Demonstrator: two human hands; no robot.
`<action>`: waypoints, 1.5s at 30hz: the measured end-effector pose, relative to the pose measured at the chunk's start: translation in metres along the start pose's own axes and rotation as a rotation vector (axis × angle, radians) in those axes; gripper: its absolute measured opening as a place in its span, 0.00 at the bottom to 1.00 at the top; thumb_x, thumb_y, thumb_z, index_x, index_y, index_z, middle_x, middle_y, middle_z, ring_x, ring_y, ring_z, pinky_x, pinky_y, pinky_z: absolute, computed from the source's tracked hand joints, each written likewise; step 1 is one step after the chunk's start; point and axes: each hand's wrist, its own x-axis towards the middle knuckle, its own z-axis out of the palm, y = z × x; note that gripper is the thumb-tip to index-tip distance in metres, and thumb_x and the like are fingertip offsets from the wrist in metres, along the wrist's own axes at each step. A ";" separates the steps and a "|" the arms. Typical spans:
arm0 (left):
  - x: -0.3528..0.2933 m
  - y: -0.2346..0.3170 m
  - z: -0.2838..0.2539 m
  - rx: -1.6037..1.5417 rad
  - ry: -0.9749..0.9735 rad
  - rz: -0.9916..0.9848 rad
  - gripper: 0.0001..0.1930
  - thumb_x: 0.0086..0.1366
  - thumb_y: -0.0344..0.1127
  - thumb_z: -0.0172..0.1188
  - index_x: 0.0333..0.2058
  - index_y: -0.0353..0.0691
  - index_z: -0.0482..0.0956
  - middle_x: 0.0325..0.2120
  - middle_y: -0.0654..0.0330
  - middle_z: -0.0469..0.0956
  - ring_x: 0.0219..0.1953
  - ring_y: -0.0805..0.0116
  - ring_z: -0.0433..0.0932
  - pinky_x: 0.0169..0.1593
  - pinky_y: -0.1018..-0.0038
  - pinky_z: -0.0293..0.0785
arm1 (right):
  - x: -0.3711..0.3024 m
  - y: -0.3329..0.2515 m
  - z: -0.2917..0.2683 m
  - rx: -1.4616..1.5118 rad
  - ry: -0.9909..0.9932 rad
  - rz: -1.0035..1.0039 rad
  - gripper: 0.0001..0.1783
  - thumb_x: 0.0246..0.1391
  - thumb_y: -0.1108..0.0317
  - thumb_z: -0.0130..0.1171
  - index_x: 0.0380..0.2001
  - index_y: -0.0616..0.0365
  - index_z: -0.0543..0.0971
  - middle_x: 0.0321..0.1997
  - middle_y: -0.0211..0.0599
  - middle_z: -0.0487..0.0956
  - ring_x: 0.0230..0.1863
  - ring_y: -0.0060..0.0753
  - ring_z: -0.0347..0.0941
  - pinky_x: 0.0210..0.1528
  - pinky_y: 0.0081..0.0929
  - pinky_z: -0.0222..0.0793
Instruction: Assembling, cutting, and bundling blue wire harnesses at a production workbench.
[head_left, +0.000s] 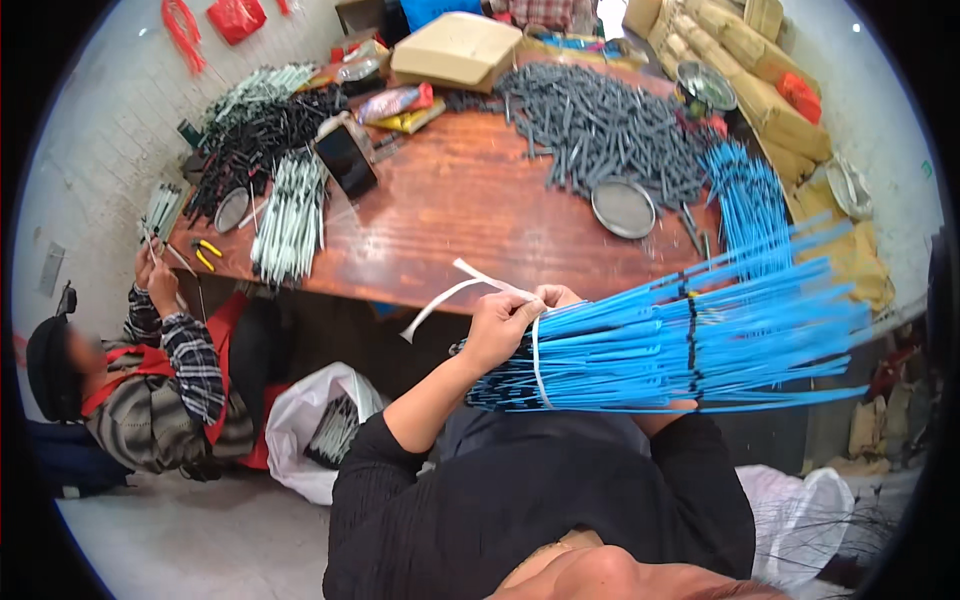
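Note:
A thick bundle of thin blue plastic strips (620, 345) with black ends lies across in front of my body, above my lap. A white strap (539, 360) runs round its left part, and a black band (692, 335) circles its middle. My left hand (503, 325) is closed on the white strap at the top of the bundle, thumb pressed down; the strap's loose ends stick out leftward. My right hand (558, 294) is closed at the same spot, partly hidden behind the left hand and the strips. Its forearm passes behind the bundle. The strips' right ends look blurred.
Grey short pieces (610, 125) are heaped on the wooden table (430, 210), near more blue strips (745, 205). Pale bundles (290, 215), a phone (346, 162) and yellow-handled pliers (207, 253) lie left. A co-worker (165, 390) sits there, beside a white sack (300, 430).

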 end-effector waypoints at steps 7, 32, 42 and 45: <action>-0.053 -0.078 0.047 0.098 0.105 -0.084 0.09 0.60 0.30 0.54 0.29 0.29 0.79 0.28 0.60 0.78 0.30 0.72 0.75 0.39 0.79 0.68 | -0.042 0.110 -0.001 -0.041 0.487 -0.326 0.23 0.43 0.66 0.67 0.41 0.61 0.69 0.35 0.37 0.75 0.36 0.24 0.72 0.37 0.21 0.70; -0.035 -0.075 0.047 -0.387 -0.518 -0.549 0.07 0.55 0.33 0.59 0.28 0.36 0.78 0.26 0.64 0.74 0.32 0.75 0.69 0.43 0.75 0.65 | -0.065 0.045 0.033 -0.593 0.806 0.022 0.26 0.34 0.63 0.73 0.37 0.63 0.75 0.31 0.33 0.75 0.28 0.19 0.69 0.31 0.17 0.67; -0.056 -0.053 0.048 -0.449 -0.307 -0.159 0.03 0.54 0.26 0.58 0.25 0.32 0.79 0.29 0.59 0.75 0.35 0.68 0.74 0.41 0.73 0.68 | -0.162 0.058 0.054 0.704 0.635 -0.485 0.16 0.59 0.60 0.46 0.44 0.58 0.72 0.44 0.42 0.76 0.49 0.38 0.70 0.56 0.35 0.63; -0.064 -0.031 0.061 -0.247 -0.337 -0.010 0.02 0.53 0.24 0.59 0.24 0.33 0.78 0.29 0.58 0.75 0.34 0.68 0.74 0.38 0.73 0.69 | -0.212 0.087 0.069 0.445 1.082 -0.576 0.16 0.60 0.60 0.43 0.44 0.56 0.72 0.45 0.41 0.75 0.50 0.37 0.69 0.57 0.39 0.62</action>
